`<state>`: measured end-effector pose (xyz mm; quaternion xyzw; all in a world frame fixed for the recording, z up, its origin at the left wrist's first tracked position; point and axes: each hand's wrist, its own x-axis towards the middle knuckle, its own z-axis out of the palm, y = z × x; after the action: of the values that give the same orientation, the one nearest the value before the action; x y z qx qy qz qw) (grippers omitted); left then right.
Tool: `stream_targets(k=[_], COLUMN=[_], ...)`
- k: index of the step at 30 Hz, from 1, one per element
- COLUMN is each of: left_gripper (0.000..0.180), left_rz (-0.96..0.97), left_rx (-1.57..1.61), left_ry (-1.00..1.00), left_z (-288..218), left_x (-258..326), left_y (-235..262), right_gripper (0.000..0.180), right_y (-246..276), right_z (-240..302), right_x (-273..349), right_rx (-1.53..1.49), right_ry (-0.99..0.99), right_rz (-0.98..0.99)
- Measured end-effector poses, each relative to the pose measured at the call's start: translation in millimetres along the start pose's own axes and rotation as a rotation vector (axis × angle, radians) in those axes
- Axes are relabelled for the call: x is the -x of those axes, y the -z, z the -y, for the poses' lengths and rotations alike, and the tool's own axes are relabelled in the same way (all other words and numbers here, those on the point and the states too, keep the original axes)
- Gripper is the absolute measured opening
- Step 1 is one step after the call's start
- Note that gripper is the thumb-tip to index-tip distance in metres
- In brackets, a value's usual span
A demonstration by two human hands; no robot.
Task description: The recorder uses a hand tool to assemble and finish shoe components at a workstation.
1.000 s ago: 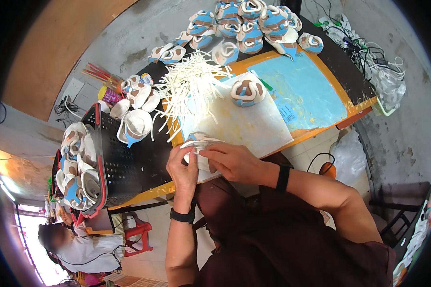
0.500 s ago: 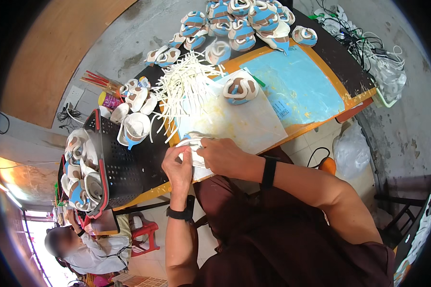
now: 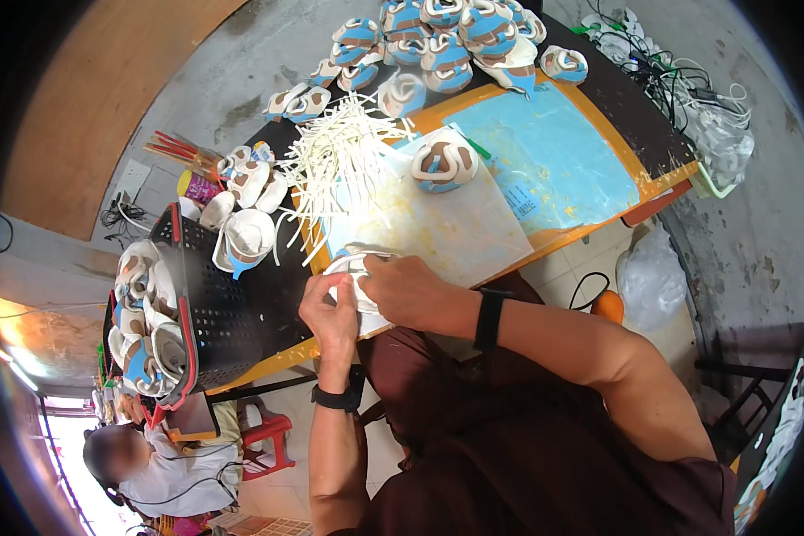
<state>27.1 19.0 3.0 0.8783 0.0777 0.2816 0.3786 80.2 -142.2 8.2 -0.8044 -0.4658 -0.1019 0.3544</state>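
Close to the table's near edge, both my hands work on one white, blue and brown shoe upper [image 3: 355, 259]. My left hand [image 3: 329, 313] pinches its left side between thumb and fingers. From the right, my right hand [image 3: 406, 290] presses bent fingers onto it; its fingertips are partly hidden. Whether a white strip lies between the fingers is unclear. Beyond them, another shoe upper [image 3: 443, 166] with a brown top sits on the pale work sheet [image 3: 464, 228]. A loose heap of thin white strips [image 3: 348, 156] lies beyond my left hand.
Many shoe uppers are piled [image 3: 447, 45] at the far side. Left stands a black basket [image 3: 219, 304] with a red rim, filled with more. A blue sheet [image 3: 554, 161] covers the right of the table. Tangled cables [image 3: 679, 80] lie far right. A person [image 3: 179, 473] sits lower left.
My right fingers have shifted slightly left along the shoe upper, and more of its top edge shows. The whole view has moved a little. My left hand keeps its pinch.
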Motion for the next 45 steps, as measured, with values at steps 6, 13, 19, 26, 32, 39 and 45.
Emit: stream_targets(k=[6,13,19,26,32,39,45], left_gripper=[0.007,0.011,0.012,0.010,0.006,0.007,0.011], left_rz=[-0.036,-0.023,-0.012,-0.020,-0.049,-0.062,-0.020], left_rx=[0.007,-0.033,0.004,0.010,0.051,0.011,0.031], left_ry=[-0.055,-0.017,-0.005,-0.015,0.004,0.018,0.053], left_z=[3.1,4.5,5.6,3.2,5.7,2.2,4.2], left_x=[-0.3,-2.5,-2.8,-1.0,1.8,0.6,-4.0], left_y=[1.6,4.6,4.2,3.0,-2.0,2.1,9.1], right_gripper=[0.008,0.018,0.011,0.019,0.016,0.019,0.023], right_y=[-6.4,4.3,2.8,2.3,-5.8,-13.2,-6.4], right_z=[-2.2,0.0,-2.4,-3.7,-2.8,0.1,1.4], right_x=[-3.7,0.1,-0.6,-3.4,-8.0,-12.1,-4.4], right_rx=[0.015,-0.024,-0.058,-0.035,0.018,-0.030,0.016], right_ry=[0.001,-0.114,-0.110,-0.093,-0.079,-0.022,-0.082], right_rz=[0.055,0.152,0.113,0.136,0.124,0.078,0.123])
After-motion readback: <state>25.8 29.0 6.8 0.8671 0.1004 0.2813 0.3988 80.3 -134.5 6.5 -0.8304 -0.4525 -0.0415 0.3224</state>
